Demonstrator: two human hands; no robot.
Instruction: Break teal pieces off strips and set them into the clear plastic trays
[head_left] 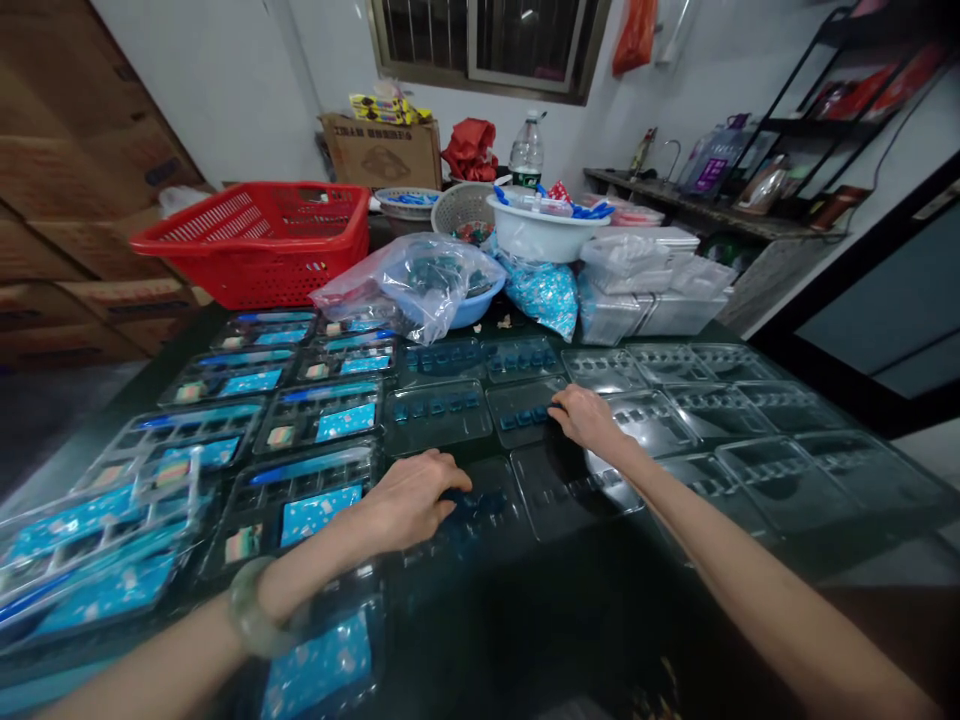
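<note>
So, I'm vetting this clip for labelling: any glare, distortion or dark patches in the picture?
Head view: the wide lens bows the window; glare sheets across the clear plastic trays; the dark tabletop in the foreground is murky.

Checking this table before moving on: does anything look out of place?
The blue-carded plastic trays at the lower left lie piled and tilted across each other, unlike the neat single rows elsewhere on the table.
</note>
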